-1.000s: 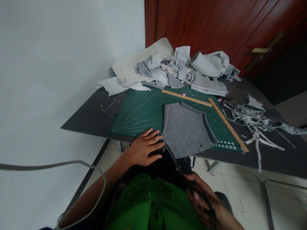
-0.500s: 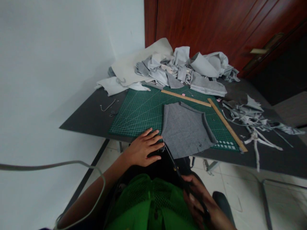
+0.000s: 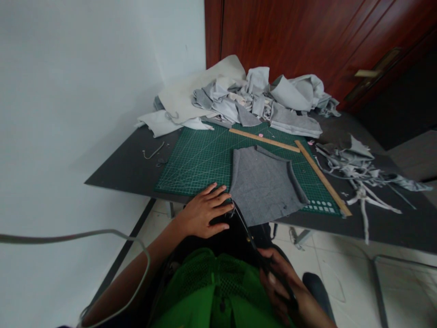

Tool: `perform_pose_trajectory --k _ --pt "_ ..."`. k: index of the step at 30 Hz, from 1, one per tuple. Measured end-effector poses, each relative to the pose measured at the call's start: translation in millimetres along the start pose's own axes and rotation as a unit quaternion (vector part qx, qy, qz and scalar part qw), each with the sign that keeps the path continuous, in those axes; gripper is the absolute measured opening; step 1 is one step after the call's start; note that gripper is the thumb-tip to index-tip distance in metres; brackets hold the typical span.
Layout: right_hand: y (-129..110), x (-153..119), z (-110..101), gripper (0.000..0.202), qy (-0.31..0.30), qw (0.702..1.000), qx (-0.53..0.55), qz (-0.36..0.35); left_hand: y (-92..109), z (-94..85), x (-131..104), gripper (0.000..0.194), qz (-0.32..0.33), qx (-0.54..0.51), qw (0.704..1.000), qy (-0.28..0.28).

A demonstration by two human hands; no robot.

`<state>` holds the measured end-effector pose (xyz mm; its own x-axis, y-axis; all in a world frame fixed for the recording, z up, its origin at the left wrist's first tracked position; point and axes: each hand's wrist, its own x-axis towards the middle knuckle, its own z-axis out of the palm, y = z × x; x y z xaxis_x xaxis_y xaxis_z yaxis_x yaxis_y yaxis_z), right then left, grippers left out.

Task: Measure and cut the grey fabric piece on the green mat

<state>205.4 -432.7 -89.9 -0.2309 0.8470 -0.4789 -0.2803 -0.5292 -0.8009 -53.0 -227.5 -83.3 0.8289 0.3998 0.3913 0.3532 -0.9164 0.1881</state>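
Right now it's all at the front edge of the dark table (image 3: 119,159), where the grey cloth (image 3: 264,184) lies on the green cutting mat (image 3: 194,157), its near corner reaching past the table's edge. Its far and right-hand edges curl up into soft rolls. And look at the left hand (image 3: 207,212): palm down, fingers spread, gripping nothing, fingertips right by the cloth's left edge (whether they touch it, I cannot tell). Down below, the right hand (image 3: 282,280) is curled around the dark handles of a pair of scissors (image 3: 250,239), blades angled up toward the left fingertips, alongside the cloth's lower left edge; how wide the blades stand is too dim to call. Beyond the cloth, one wooden ruler (image 3: 264,140) slants across the mat, and a second ruler (image 3: 322,177) runs down its right side, their ends close together. At the back, a big heap of pale and grey fabric (image 3: 252,102) sits before the reddish door (image 3: 290,36), while over on the right, a tangle of scraps (image 3: 357,166) sprawls across the tabletop.
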Motion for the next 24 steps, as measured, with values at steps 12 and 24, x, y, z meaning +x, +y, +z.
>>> perform_pose_trajectory --k 12,24 --pt "-5.1 -5.2 18.5 0.056 0.028 0.998 0.043 0.034 -0.2 -1.8 0.1 0.049 0.002 -0.009 1.0 -0.001" --pt "3.5 -6.4 18.0 0.063 0.051 0.992 0.084 0.077 0.0 -0.1 0.4 0.051 -0.004 -0.001 1.0 0.0"
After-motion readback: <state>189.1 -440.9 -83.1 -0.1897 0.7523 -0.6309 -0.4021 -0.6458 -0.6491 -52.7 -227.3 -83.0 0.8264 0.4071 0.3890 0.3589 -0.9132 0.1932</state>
